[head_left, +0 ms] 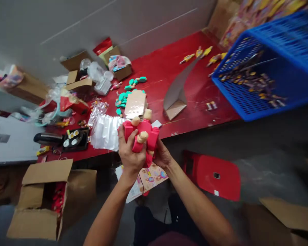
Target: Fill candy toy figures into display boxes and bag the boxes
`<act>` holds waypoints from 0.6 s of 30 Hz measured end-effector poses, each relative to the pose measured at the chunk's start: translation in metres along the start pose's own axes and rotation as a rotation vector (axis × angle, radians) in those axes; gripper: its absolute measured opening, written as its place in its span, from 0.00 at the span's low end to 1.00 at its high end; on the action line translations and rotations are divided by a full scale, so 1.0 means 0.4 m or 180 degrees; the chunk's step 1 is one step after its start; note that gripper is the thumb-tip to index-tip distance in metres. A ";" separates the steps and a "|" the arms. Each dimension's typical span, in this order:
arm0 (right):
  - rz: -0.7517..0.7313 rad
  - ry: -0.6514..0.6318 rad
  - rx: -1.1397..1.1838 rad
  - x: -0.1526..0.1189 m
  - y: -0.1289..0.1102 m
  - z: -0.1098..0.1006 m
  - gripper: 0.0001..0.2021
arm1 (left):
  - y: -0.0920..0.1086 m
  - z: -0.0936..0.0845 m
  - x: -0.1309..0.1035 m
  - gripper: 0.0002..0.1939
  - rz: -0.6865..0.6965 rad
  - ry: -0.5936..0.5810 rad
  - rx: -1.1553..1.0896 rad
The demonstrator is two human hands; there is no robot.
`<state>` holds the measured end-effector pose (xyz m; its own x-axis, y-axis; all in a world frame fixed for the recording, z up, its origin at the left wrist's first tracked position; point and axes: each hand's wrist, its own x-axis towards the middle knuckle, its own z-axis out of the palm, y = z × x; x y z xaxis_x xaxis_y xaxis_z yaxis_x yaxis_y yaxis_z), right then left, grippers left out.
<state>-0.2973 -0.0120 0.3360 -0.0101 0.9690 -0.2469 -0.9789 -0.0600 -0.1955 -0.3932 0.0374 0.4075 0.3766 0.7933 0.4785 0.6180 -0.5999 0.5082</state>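
Both hands are closed around a cluster of pinkish-red pieces with beige knobs (146,131), held over the front edge of the red table. My left hand (132,153) wraps the cluster from the left, thumb up against the pieces. From the right side my right hand (163,153) supports it, its fingers partly hidden behind the pieces. Just behind the cluster lies a stack of beige cards (135,103), with green pieces with beige ends (122,100) beside it. Clear plastic bags (106,132) lie on the table to the left of my left hand.
A blue basket (242,111) holding many small items tilts at the table's right. Yellow-topped pieces (187,58) and a folded card strip (178,89) lie on the red table (159,71). Below are a red stool (220,174) and an open carton (47,171) with red pieces inside.
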 end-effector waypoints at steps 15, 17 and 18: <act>-0.1261 0.1295 -0.0044 -0.302 -0.564 -0.349 0.27 | 0.459 0.637 0.021 0.20 0.0463 -0.1409 -0.0965; -0.1291 0.1411 -0.0059 -0.290 -0.613 -0.379 0.27 | 0.479 0.702 0.042 0.20 0.0384 -0.1540 -0.0966; -0.1306 0.1449 -0.0083 -0.278 -0.639 -0.394 0.27 | 0.485 0.737 0.057 0.20 0.0365 -0.1587 -0.0974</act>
<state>-0.0138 -0.1421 0.2639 0.4604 0.7149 -0.5262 -0.8791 0.2847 -0.3823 -0.0613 -0.0302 0.3058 0.7535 0.6305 0.1861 0.3551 -0.6286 0.6920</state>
